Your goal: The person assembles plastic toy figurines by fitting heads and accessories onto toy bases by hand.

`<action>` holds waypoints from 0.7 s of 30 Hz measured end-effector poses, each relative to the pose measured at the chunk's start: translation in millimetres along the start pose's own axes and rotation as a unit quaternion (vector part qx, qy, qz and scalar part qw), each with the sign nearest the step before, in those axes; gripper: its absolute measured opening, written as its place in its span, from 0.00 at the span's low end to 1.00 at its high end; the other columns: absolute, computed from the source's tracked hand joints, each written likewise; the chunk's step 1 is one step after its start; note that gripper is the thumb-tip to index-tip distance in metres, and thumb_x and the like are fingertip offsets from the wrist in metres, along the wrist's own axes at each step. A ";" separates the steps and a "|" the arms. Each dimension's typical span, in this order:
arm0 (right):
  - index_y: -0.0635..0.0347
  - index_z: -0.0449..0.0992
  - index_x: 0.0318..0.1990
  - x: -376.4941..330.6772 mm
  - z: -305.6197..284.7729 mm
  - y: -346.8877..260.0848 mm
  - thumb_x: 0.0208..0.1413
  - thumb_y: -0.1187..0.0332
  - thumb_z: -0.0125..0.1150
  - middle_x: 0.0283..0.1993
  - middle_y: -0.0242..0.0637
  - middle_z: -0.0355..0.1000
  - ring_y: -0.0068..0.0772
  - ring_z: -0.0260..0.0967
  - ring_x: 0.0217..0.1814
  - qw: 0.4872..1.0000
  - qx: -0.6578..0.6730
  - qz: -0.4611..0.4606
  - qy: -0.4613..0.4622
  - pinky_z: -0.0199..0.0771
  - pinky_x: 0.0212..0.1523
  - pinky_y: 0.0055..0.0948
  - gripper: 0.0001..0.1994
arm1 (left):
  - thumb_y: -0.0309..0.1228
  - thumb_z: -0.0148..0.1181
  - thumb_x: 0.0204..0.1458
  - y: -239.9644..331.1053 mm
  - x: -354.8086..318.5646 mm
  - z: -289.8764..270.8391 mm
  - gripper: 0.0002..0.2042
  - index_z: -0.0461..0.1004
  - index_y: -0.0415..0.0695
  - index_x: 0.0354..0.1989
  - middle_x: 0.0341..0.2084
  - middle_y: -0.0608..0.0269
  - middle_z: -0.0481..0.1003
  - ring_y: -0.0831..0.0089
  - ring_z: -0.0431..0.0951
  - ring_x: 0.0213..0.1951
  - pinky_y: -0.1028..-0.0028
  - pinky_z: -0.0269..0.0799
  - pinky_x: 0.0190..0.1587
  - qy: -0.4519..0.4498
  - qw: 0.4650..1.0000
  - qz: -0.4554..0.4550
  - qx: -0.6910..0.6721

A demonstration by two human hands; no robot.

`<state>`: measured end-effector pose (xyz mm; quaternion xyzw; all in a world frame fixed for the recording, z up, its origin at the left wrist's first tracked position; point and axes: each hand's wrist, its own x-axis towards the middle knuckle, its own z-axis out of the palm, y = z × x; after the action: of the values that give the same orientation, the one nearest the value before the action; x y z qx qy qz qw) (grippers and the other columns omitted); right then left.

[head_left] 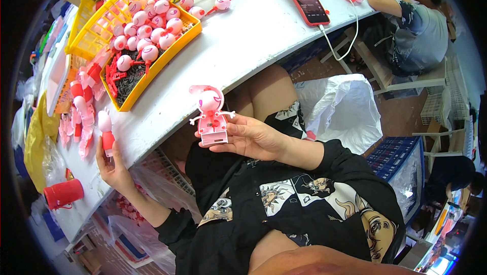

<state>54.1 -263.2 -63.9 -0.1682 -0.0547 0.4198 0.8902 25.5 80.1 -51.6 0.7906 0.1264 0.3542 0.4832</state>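
Observation:
My right hand (pixel 256 137) is closed on a pink toy figure (pixel 211 118), held upright just past the table's front edge. The figure has a round head with magenta markings, thin arms, a box-like base, and small red parts showing in its body. At the table's left, my left hand (pixel 115 169) has its fingertips closed around a pink-and-red toy part (pixel 106 134). Between my hands and the far side stands a yellow basket (pixel 163 61), holding round white-and-pink heads (pixel 144 31) with red stems and a heap of small dark pieces (pixel 133 78).
Pink and red toy parts (pixel 83 105) lie piled on the left of the white table (pixel 228 37). A red cylinder (pixel 64 194) lies below them. A phone (pixel 306 0) with a white cable lies at the far right. A white sack (pixel 340 107) is beside my legs; a co-worker (pixel 418 31) sits beyond.

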 end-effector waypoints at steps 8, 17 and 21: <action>0.61 0.53 0.65 -0.2 2.1 -0.9 0.62 0.63 0.53 0.65 0.51 0.59 0.46 0.60 0.66 1.000 -0.007 0.001 0.005 0.66 0.62 0.38 0.28 | 0.23 0.58 0.56 -8.2 1.8 -1.9 0.18 0.69 0.35 0.56 0.46 0.53 0.75 0.74 0.76 0.44 0.76 0.73 0.49 -0.008 0.999 0.024 0.021; 0.61 0.57 0.63 0.1 3.3 -1.3 0.63 0.68 0.52 0.61 0.47 0.64 0.47 0.63 0.63 1.000 0.025 0.003 0.015 0.65 0.64 0.42 0.22 | 0.22 0.59 0.56 -11.0 2.1 -3.0 0.19 0.69 0.38 0.57 0.47 0.54 0.75 0.75 0.76 0.42 0.78 0.73 0.47 -0.018 1.000 0.016 0.017; 0.61 0.55 0.64 -0.7 1.6 -1.2 0.62 0.66 0.53 0.63 0.49 0.61 0.47 0.61 0.65 1.000 0.008 -0.001 0.007 0.66 0.63 0.40 0.25 | 0.22 0.59 0.55 -8.7 1.8 -1.7 0.20 0.69 0.37 0.57 0.47 0.54 0.74 0.75 0.76 0.42 0.78 0.73 0.47 -0.013 1.000 0.020 0.014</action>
<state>54.2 -264.0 -62.0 -0.1636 -0.0455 0.4184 0.8923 26.9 86.6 -57.8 0.8041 0.1094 0.3514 0.4670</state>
